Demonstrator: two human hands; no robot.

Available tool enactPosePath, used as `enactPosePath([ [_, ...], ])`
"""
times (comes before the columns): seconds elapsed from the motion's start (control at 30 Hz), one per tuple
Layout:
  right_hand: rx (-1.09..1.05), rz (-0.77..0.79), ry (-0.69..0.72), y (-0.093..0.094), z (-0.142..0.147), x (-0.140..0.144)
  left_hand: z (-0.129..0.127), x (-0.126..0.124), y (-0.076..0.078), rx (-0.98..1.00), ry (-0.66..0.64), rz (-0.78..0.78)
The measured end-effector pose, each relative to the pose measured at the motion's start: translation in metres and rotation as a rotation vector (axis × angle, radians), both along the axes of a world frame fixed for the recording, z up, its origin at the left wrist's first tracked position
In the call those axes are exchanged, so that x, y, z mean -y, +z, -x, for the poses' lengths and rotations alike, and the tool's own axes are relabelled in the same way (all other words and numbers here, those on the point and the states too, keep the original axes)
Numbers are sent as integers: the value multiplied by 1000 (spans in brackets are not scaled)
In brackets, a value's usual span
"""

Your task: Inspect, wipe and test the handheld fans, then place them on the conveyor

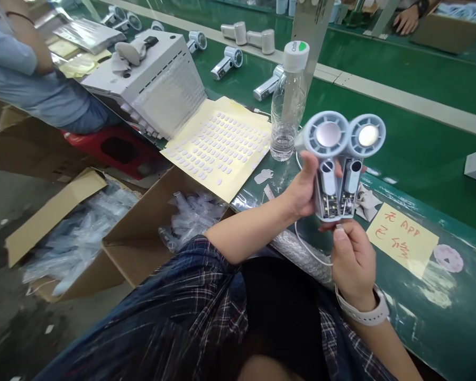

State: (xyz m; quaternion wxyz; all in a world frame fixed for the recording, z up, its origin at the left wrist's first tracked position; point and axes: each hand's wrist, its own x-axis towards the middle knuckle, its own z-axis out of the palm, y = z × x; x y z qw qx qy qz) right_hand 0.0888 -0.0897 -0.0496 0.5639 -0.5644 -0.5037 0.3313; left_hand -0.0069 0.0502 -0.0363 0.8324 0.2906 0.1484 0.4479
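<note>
Right of centre in the frame, the left hand (303, 190) grips two grey handheld fans (343, 164) side by side, round heads up. Just below, the right hand (353, 262) pinches what seems a white cable (307, 247) at their bases. A water bottle (289, 100) stands behind, on the green bench (420, 153).

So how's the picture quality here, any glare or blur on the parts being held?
Head view: the two fan units in the left hand are sharp, though the right hub glares white; the water bottle shows highlights; the plaid sleeve at the bottom is blurred.
</note>
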Motion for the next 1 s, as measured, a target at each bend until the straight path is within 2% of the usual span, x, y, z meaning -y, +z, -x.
enactPosePath([
  [0.07, 19, -32, -64, 1, -3, -1, 2, -1, 5, 45, 30, -22],
  [0.23, -94, 91, -136, 5, 1, 1, 6, 1, 9, -30, -26, -56],
  [0.43, -349, 65, -145, 7, 11, 6, -1, 7, -2, -22, 33, -218],
  [0.6, -356, 79, -159, 7, 13, 5, -5, 12, -8, -106, -20, -191],
  [0.67, -293, 83, -146, 4, 10, 5, -3, 12, -5, -134, -32, -187],
  [0.77, -56, 14, -131, 0, -1, 6, 1, 8, 5, -188, 19, -156],
  [0.87, 176, -92, -213, 2, -16, 8, 8, 5, 12, -148, 72, -133],
  [0.93, 179, -65, -218, 11, -27, 9, 13, 6, 13, -141, -6, -179],
  [1.0, 48, 34, -96, 23, -39, 10, 17, 8, 10, -210, -188, -282],
])
